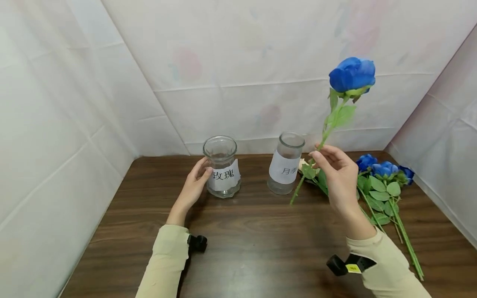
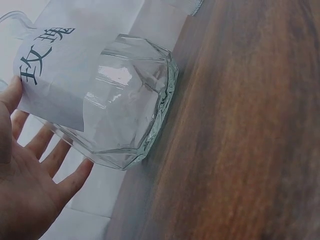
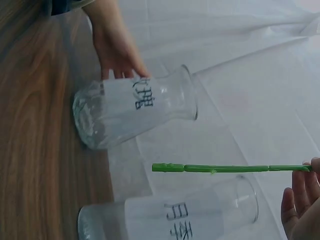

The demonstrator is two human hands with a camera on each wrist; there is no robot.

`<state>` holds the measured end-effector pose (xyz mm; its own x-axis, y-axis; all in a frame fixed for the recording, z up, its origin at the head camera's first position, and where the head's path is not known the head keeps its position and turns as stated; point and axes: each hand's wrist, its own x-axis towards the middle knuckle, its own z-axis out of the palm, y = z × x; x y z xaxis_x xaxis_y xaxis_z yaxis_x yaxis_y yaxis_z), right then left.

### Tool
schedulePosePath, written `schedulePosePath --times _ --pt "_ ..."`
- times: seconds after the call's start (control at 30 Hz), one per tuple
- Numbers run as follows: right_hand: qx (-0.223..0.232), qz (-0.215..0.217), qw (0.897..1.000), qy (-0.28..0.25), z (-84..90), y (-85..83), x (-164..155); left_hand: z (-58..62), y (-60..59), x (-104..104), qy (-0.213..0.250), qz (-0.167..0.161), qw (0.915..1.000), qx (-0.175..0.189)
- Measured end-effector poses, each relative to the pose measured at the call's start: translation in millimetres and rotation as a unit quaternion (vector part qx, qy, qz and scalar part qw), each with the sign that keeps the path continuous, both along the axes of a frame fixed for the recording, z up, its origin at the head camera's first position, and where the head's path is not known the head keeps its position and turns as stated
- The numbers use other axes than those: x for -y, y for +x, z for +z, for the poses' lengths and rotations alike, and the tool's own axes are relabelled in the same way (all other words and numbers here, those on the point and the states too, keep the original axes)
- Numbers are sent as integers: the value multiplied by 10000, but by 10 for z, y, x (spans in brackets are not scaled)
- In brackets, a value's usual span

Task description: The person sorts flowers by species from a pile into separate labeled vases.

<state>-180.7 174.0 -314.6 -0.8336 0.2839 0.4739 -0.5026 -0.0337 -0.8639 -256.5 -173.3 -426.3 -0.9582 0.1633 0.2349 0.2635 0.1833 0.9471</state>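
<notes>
My right hand (image 1: 323, 158) pinches the green stem (image 3: 225, 168) of a blue rose (image 1: 352, 74) and holds it upright and tilted above the table, just right of the right-hand glass vase (image 1: 285, 164) with a paper label. The stem's cut end hangs free in the air in front of that vase (image 3: 170, 217). My left hand (image 1: 196, 180) lies with straight fingers against the left side of the other labelled glass vase (image 1: 222, 167), which stands on the wooden table (image 1: 242, 248). The left wrist view shows the open palm (image 2: 25, 185) beside this vase (image 2: 115, 100).
Several more blue roses (image 1: 384, 169) with long green stems lie on the table at the right, behind my right hand. A pale flower (image 1: 302, 163) peeks out beside the right vase. White cloth walls (image 1: 74, 124) close in the table on the left, back and right.
</notes>
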Motion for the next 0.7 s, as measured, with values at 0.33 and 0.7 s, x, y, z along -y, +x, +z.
schedulePosePath --times 0.33,0.7 --pt "-410 413 9983 -72 223 -139 350 -52 2 -10 -35 -25 10000 49" --pt "-831 760 9933 -249 438 -374 802 -31 -17 7 -23 34 10000 -17"
